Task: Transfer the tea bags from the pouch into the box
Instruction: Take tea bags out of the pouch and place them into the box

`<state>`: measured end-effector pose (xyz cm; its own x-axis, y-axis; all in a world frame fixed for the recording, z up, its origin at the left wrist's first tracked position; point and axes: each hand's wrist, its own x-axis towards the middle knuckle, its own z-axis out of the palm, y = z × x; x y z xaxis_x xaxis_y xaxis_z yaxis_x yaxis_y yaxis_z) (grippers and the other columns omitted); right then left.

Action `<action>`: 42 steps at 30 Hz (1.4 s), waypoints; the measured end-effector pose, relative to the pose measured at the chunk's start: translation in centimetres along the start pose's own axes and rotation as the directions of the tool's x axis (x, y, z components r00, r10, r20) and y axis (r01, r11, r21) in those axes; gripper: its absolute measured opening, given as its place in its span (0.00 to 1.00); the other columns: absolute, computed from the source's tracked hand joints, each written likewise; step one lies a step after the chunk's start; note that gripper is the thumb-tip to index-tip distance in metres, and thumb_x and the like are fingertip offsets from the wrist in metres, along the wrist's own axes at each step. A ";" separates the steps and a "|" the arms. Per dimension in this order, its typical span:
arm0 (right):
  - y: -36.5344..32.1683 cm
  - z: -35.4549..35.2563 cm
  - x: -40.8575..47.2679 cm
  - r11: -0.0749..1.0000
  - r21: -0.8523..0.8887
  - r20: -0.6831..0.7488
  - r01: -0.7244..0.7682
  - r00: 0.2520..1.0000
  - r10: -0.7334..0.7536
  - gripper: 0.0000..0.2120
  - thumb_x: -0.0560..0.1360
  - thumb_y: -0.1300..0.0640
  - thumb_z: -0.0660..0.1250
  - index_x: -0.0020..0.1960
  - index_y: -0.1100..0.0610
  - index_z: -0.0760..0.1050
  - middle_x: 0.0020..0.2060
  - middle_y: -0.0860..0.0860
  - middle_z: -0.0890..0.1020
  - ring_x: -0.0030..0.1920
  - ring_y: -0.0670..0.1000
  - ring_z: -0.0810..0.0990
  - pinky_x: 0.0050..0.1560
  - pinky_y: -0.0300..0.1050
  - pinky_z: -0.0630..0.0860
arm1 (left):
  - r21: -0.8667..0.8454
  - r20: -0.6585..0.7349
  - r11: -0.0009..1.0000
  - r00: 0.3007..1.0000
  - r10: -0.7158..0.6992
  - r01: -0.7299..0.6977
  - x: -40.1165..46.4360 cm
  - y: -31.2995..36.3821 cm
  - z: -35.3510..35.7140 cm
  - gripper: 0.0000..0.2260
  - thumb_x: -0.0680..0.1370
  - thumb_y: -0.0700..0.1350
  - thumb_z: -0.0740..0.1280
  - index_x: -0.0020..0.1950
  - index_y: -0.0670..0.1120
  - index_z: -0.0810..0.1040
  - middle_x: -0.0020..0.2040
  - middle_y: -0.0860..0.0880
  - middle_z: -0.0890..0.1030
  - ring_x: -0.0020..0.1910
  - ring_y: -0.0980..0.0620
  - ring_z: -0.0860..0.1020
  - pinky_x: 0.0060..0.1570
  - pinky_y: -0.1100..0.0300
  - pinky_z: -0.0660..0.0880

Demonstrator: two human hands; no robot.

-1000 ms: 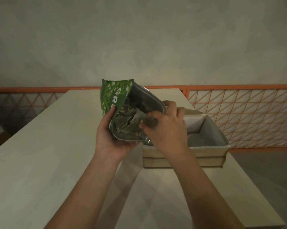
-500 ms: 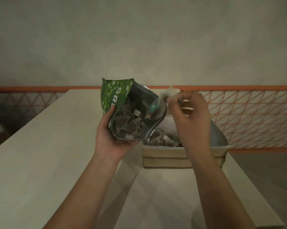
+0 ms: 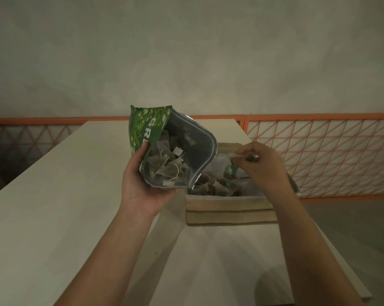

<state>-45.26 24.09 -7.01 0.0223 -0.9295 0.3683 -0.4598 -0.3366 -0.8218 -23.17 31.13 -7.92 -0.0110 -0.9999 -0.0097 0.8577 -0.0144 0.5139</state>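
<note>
Since half a second ago my right hand [image 3: 256,161] has dropped from up beside the pouch mouth to a spot low over the box [image 3: 228,209], and a second ago it was reaching into the pouch. It arrives with its fingertips pinched on a small pale paper tag [image 3: 236,156], and a tea bag with a green patch [image 3: 230,171] hangs under it, inside the box opening. My left hand [image 3: 142,184] has barely shifted: it grips the green pouch [image 3: 151,127] from below and behind, thumb on the printed face, mouth tilted toward me and toward the box.

So one more bag has crossed over, though I have not let go of it yet. I judge this as the release end of a single transfer. Several tea bags already lie heaped in the box [image 3: 217,187], near its front wall, and a good cluster remains in the pouch [image 3: 166,168], strings and tags tangled together. By that I reckon the job is around halfway, with more trips to come.

Next I would loosen the pinch and let the bag fall, then go back into the pouch. Tangled strings may drag up more than one bag at a time. Both box and my forearms sit over the pale worktop [image 3: 54,206], with the box close to its right edge.
</note>
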 end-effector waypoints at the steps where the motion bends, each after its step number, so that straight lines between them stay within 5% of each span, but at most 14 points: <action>1: 0.2 0.0 0.2 0.999 -0.026 0.005 -0.024 1.000 0.024 0.08 0.72 0.56 0.74 0.40 0.45 0.76 0.41 0.40 0.80 0.44 0.38 0.77 0.38 0.35 0.71 | -0.004 -0.003 1.000 1.000 0.002 -0.002 0.0 0.0 0.1 0.21 0.81 0.57 0.60 0.69 0.49 0.79 0.71 0.45 0.77 0.71 0.42 0.73 0.66 0.44 0.72; 7: 0.6 0.0 1.0 0.993 -0.117 0.025 0.006 1.000 -0.003 0.03 0.76 0.48 0.69 0.46 0.46 0.80 0.43 0.38 0.79 0.45 0.40 0.77 0.41 0.36 0.69 | -0.011 -0.022 1.000 1.000 -0.005 0.004 -0.1 -0.1 0.2 0.19 0.80 0.57 0.62 0.61 0.48 0.84 0.69 0.44 0.78 0.70 0.42 0.74 0.67 0.43 0.70; 12: 1.4 0.3 0.6 0.920 -0.393 0.083 -0.008 0.996 0.044 0.13 0.74 0.41 0.67 0.56 0.43 0.80 0.61 0.46 0.79 0.63 0.53 0.73 0.63 0.57 0.72 | -0.018 0.000 1.000 1.000 -0.023 0.023 0.1 0.0 0.0 0.23 0.80 0.57 0.62 0.71 0.49 0.77 0.71 0.44 0.76 0.72 0.41 0.72 0.69 0.43 0.69; 14: 1.0 0.6 0.5 0.928 -0.373 0.093 -0.009 0.995 0.048 0.13 0.75 0.45 0.67 0.58 0.46 0.79 0.62 0.48 0.78 0.59 0.50 0.74 0.59 0.50 0.73 | -0.013 0.001 1.000 1.000 -0.020 0.020 0.2 0.0 -0.1 0.23 0.80 0.57 0.61 0.72 0.49 0.76 0.71 0.44 0.77 0.72 0.41 0.72 0.69 0.43 0.69; 20: 0.3 1.7 0.5 0.916 -0.401 0.481 -0.028 0.844 0.236 0.12 0.77 0.47 0.67 0.57 0.50 0.79 0.49 0.47 0.80 0.44 0.43 0.74 0.50 0.40 0.71 | -0.008 0.008 1.000 1.000 -0.021 0.021 0.2 0.1 -0.2 0.23 0.80 0.57 0.61 0.72 0.49 0.76 0.72 0.44 0.76 0.72 0.41 0.72 0.69 0.43 0.69; 23: 0.9 1.9 0.9 0.801 -0.597 0.417 -0.052 0.833 0.364 0.16 0.77 0.43 0.65 0.56 0.54 0.76 0.46 0.50 0.79 0.47 0.51 0.77 0.58 0.49 0.75 | -0.013 0.010 1.000 1.000 -0.019 0.020 0.2 0.2 -0.3 0.23 0.81 0.58 0.61 0.72 0.49 0.76 0.72 0.44 0.76 0.73 0.41 0.72 0.67 0.44 0.70; 26: 0.4 1.5 0.8 0.848 -0.530 0.358 -0.004 0.906 0.227 0.15 0.78 0.42 0.62 0.54 0.51 0.79 0.48 0.47 0.81 0.47 0.47 0.77 0.55 0.48 0.75 | -0.014 -0.001 1.000 1.000 -0.016 0.016 0.1 0.2 -0.3 0.20 0.80 0.58 0.62 0.65 0.48 0.82 0.70 0.44 0.78 0.69 0.41 0.75 0.63 0.44 0.75; 29: -2.4 1.0 -0.6 0.971 -0.198 0.201 0.130 0.976 -0.090 0.05 0.78 0.49 0.65 0.46 0.48 0.77 0.42 0.41 0.78 0.40 0.38 0.75 0.44 0.30 0.69 | -0.018 -0.017 1.000 1.000 -0.014 0.014 0.0 0.2 -0.3 0.21 0.80 0.58 0.62 0.65 0.48 0.82 0.69 0.42 0.78 0.69 0.40 0.75 0.62 0.43 0.75; 33: -5.9 1.4 -3.0 0.938 0.006 -0.004 0.346 0.938 -0.346 0.01 0.75 0.56 0.70 0.45 0.50 0.79 0.39 0.45 0.78 0.41 0.42 0.74 0.38 0.28 0.69 | -0.011 -0.042 1.000 0.999 -0.008 0.007 -0.1 0.3 0.0 0.21 0.79 0.58 0.62 0.66 0.47 0.81 0.69 0.42 0.78 0.70 0.42 0.74 0.65 0.46 0.72; 38: -7.3 4.3 -4.3 0.792 -0.251 0.070 0.557 0.826 -0.559 0.07 0.74 0.57 0.70 0.50 0.51 0.83 0.38 0.46 0.80 0.43 0.47 0.74 0.44 0.40 0.70 | 0.027 -0.046 1.000 0.999 -0.010 0.011 -0.5 0.3 0.6 0.23 0.81 0.59 0.60 0.54 0.43 0.87 0.58 0.41 0.84 0.49 0.42 0.85 0.49 0.49 0.83; 42: -8.0 6.1 -5.1 0.651 -0.560 0.269 0.513 0.856 -0.442 0.17 0.76 0.57 0.63 0.63 0.49 0.78 0.57 0.51 0.74 0.59 0.55 0.69 0.56 0.48 0.65 | 0.057 -0.098 0.998 0.995 0.014 -0.008 -0.6 0.3 0.5 0.22 0.79 0.58 0.61 0.51 0.44 0.88 0.56 0.42 0.85 0.47 0.44 0.85 0.50 0.52 0.81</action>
<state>-36.26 30.61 -4.94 0.4613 -0.6871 0.5613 -0.7848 -0.6111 -0.1031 -23.18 31.68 -7.32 0.0511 -0.9949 -0.0865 0.8269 -0.0065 0.5623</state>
